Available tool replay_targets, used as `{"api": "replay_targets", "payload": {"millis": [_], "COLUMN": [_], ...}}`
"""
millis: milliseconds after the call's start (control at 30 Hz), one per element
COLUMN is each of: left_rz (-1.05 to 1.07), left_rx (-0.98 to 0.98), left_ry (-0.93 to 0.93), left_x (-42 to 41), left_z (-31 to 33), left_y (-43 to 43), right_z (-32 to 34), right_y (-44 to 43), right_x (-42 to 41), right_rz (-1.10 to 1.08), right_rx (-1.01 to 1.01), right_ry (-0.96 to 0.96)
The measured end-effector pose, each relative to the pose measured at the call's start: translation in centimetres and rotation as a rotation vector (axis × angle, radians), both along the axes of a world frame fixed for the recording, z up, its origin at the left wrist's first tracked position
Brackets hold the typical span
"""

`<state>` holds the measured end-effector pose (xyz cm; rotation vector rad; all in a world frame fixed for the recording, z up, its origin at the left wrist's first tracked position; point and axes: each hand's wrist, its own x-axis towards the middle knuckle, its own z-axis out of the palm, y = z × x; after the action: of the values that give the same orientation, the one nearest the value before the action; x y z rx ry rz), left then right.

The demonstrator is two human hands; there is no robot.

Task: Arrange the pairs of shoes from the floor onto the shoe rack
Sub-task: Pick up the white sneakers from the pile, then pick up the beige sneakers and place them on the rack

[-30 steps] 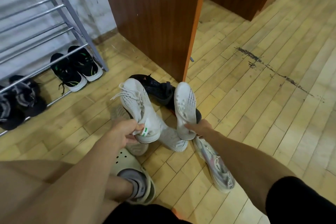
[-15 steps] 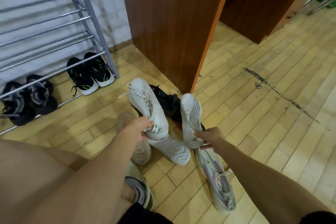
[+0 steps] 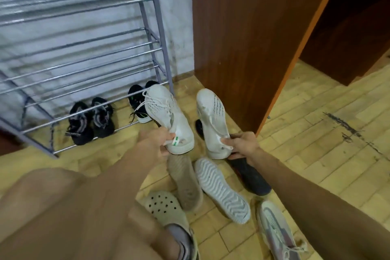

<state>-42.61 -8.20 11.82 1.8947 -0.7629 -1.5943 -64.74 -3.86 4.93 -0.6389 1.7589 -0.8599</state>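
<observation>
Left hand (image 3: pixel 156 144) grips one white sneaker (image 3: pixel 166 112), right hand (image 3: pixel 242 146) its mate (image 3: pixel 212 116), by the heels only, so either may slip or laces (image 3: pixel 140 106) snag the shoe rack (image 3: pixel 84 63).

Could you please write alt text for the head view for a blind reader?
Left hand holds a white sneaker by the heel, right hand the matching sneaker, before a metal shoe rack; other shoes lie on the floor.
</observation>
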Motion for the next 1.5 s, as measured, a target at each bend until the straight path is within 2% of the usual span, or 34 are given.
{"api": "replay_targets", "payload": {"millis": [167,267,500,833,1033,1133,1233,1367,1500], "left_rz": [0.03,0.134,0.183,0.216,0.21,0.174,0.13,0.142,-0.018], "left_rx": [-0.063,-0.091,-0.156,-0.164,-0.136,-0.109,-0.125,-0.146,-0.257], "left_ry": [-0.062,-0.108,-0.151,-0.126,-0.118,-0.145,-0.221,-0.144,-0.333], "left_x": [5.1,8.3,11.7,13.4,13.6,13.7,14.0,13.1,11.4], "left_z": [2.2,1.9,0.4,-4.4,-6.0,-6.5,-6.4,-5.0,-3.1], "left_y": [-4.2,-7.8,-17.4,-27.9,-31.3,-31.4,-30.5,-28.0,-23.7], "right_z": [2.6,3.3,3.1,-0.5,-2.1,-2.1,-1.5,0.0,1.6], "right_y": [-7.7,-12.7,-24.9,-35.9,-38.4,-38.1,-37.2,-34.9,-30.7], "right_x": [5.4,8.4,13.4,16.4,17.1,17.2,17.0,15.5,13.0], "right_rz": [0.159,0.218,0.244,0.199,0.125,0.187,0.231,0.361,0.511], "right_rx": [-0.023,-0.012,-0.055,-0.073,-0.115,-0.121,-0.103,-0.121,-0.088], "right_ry": [-0.107,-0.114,-0.105,-0.024,0.012,0.067,0.034,0.065,0.248]}}
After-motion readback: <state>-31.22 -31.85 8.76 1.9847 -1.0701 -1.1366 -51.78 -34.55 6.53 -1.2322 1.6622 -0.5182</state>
